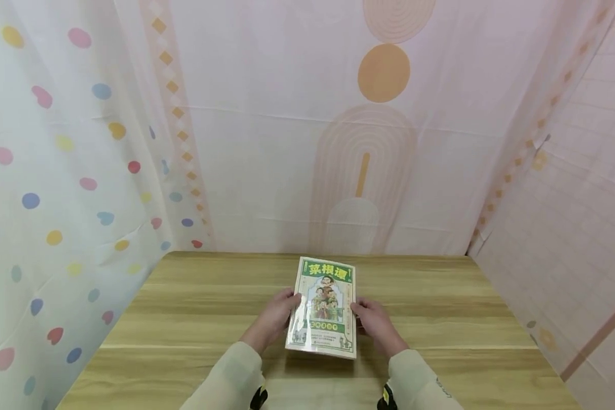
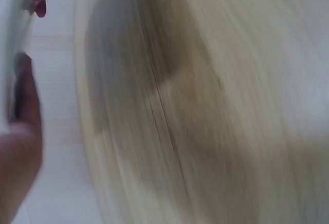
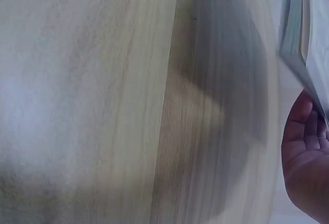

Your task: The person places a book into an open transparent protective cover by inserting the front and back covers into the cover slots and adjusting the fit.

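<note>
A book (image 1: 323,307) with a green and cream cover, large yellow Chinese characters and cartoon figures is held upright, tilted back, above the wooden table. My left hand (image 1: 274,319) grips its left edge, thumb on the front cover. At the right edge my right hand (image 1: 378,326) holds it the same way, thumb on the cover. In the left wrist view, the book (image 2: 14,34) shows only as a blurred strip beside the left hand (image 2: 23,149). The right wrist view shows the book's page edges (image 3: 303,23) and the right hand's curled fingers (image 3: 308,126) under it.
The wooden table (image 1: 200,319) has light and dark grain, and the book's shadow falls on it. A pale curtain (image 1: 256,171) with arches hangs behind. Another with coloured dots and hearts (image 1: 56,171) hangs at the left, and a grid-patterned one (image 1: 579,216) at the right.
</note>
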Tool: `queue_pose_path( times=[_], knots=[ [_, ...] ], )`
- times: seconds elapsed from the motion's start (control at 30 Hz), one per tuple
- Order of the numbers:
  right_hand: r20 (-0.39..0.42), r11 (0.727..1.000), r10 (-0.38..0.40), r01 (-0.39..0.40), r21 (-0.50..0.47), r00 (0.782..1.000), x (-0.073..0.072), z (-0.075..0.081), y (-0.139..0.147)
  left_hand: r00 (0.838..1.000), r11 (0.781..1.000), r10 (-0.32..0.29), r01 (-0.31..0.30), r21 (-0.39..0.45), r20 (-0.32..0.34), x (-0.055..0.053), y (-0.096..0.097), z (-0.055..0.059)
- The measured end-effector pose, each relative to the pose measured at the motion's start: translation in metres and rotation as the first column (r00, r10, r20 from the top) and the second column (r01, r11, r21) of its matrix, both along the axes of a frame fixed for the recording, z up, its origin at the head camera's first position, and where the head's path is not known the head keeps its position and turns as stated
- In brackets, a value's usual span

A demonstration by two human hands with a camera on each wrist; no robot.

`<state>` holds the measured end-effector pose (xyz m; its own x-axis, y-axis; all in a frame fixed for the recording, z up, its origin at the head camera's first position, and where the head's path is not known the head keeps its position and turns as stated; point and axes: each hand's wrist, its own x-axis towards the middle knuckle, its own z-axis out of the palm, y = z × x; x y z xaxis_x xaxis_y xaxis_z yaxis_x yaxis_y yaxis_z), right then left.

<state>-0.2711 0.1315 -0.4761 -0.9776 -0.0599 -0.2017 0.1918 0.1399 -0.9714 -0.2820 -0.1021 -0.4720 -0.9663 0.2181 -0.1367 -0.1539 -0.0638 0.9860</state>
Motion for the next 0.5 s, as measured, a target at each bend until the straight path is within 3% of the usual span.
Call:
queue_pose_path(
  times=[0.13, 0.23, 0.37, 0.5],
  knots=[
    [-0.005, 0.999, -0.017, 0.017, 0.034, 1.0, -0.001, 0.001, 0.001, 1.0, 0.986, 0.015, -0.019, -0.165, -0.021, 0.0, -0.004, -0.006],
    [-0.007, 0.998, -0.01, 0.011, 0.055, 1.0, -0.002, -0.001, 0.001, 0.999, 0.973, 0.039, -0.043, -0.226, -0.019, 0.0, -0.005, -0.011],
    [-0.012, 0.996, -0.017, 0.018, 0.083, 1.0, -0.002, -0.004, 0.002, 0.995, 0.97, 0.1, -0.097, -0.222, 0.002, 0.001, -0.004, -0.015],
    [-0.02, 0.995, -0.029, 0.03, 0.09, 0.999, -0.001, -0.007, 0.003, 0.993, 0.975, 0.119, -0.116, -0.187, 0.005, 0.001, -0.004, -0.017]
  ],
)
